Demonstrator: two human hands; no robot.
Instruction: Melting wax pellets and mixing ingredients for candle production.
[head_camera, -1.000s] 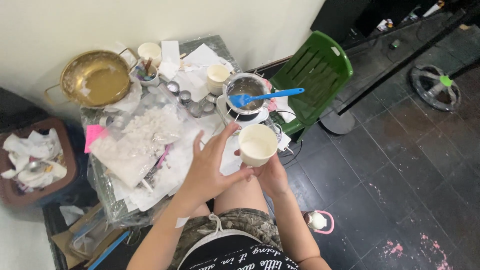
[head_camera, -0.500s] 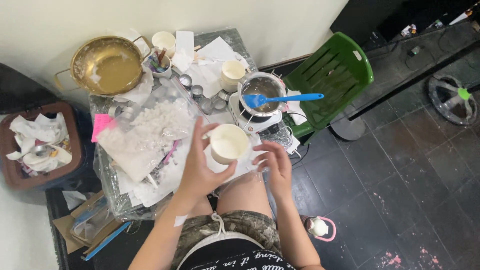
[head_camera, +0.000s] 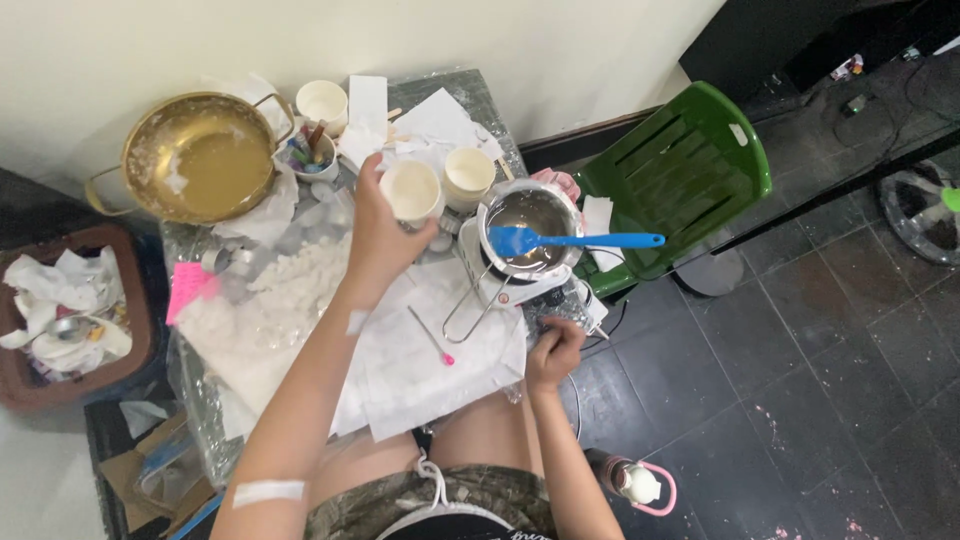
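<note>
In the head view, a cream paper cup (head_camera: 412, 189) is held in the left hand (head_camera: 378, 235), raised over the far part of the cluttered tabletop (head_camera: 480, 85); the fingers (head_camera: 368, 175) are wrapped around the cup's left wall, so that the cup sits upright at the fingertips with its open mouth facing the camera. A second cream cup (head_camera: 468, 173) is seen just beside it to the right, and next to that a small metal pot (head_camera: 530, 228) on a white hot plate (head_camera: 497, 287), with a blue spatula (head_camera: 575, 240) laid across the pot's rim, its handle pointing toward a green plastic chair (head_camera: 680, 170). The right hand (head_camera: 553, 352) is found well apart from the held cup, at the near edge of the tabletop, its fingers curled closed against the edge of the white paper sheets (head_camera: 420, 375); whether anything is gripped there cannot be told. A thin stick with a pink tip (head_camera: 432, 338) lies on the paper between the two hands. A bag of white wax flakes (head_camera: 290, 275) lies left of the forearm, and a brass-coloured pan (head_camera: 197, 157) stands at the far left corner.
</note>
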